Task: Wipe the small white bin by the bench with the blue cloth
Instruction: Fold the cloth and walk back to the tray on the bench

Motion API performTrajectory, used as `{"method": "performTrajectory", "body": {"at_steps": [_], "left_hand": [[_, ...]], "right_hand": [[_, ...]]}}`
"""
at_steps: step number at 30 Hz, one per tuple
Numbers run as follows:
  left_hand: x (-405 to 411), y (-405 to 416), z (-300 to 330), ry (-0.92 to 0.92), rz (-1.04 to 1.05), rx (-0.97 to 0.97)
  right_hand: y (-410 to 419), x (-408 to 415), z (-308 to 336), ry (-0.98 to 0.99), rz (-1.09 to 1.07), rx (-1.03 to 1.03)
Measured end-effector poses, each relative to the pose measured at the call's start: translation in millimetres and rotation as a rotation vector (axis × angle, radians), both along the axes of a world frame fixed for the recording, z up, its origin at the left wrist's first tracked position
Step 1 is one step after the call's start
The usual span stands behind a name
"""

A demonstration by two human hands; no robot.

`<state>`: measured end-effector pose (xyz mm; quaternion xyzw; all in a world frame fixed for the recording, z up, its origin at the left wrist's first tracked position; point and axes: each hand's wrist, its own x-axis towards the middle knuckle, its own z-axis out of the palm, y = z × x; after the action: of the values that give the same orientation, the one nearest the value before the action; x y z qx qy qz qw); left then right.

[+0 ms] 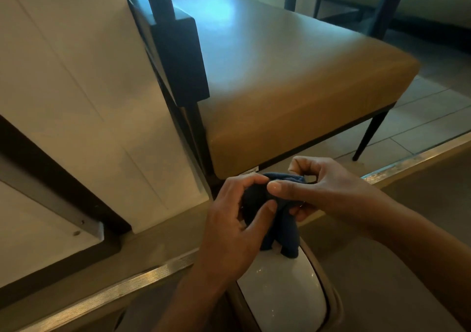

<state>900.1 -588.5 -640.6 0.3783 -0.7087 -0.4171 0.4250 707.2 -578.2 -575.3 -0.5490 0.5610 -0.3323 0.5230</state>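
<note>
Tan padded leather bench [293, 76] on dark metal legs, far side; small white glossy plastic bin [280, 285] directly below both hands, lid's long axis running toward the viewer. Left hand [229, 229] and right hand [318, 189] pinch the bunched dark blue cloth [277, 219], whose hanging ends reach the lid.

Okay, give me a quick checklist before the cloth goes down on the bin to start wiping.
1. Cloth held by both hands: ok; left hand and right hand both grip it.
2. Cloth bunched for wiping: ok.
3. Cloth over the bin: ok, its ends hang at the lid.
4. Lid free of other things: ok on the part in view.
5. Bin beside the bench: ok.
6. Cloth damp: cannot tell.
</note>
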Motion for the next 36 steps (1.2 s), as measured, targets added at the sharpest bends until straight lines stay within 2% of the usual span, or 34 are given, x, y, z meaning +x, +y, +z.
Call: {"method": "performTrajectory", "body": {"at_steps": [4,10,13,19,23,28,36], "left_hand": [[-1.8,-5.6,-13.1,-0.094,0.032,-0.118],[0.3,-0.9,-23.3,-0.111,0.057,-0.065],[1.3,2.1,-21.7,-0.119,0.094,-0.028],[3.9,25.0,16.1,-0.289,0.095,0.094],[8.4,41.9,75.4,-0.392,0.097,0.174],[15.0,54.4,178.1,-0.455,0.073,0.25],[15.4,72.6,373.4,-0.472,0.15,0.192]], "right_hand": [[-6.5,-1.1,-14.2,0.049,0.066,-0.001],[-11.5,-2.2,-29.7,-0.01,0.117,0.105],[-8.8,-1.9,-30.7,-0.121,0.079,0.172],[8.5,4.8,-11.7,-0.238,-0.074,0.376],[26.5,10.5,38.7,-0.337,-0.161,0.527],[42.5,12.8,138.6,-0.401,-0.258,0.621],[63.9,14.4,334.2,-0.281,-0.342,0.522]]}}
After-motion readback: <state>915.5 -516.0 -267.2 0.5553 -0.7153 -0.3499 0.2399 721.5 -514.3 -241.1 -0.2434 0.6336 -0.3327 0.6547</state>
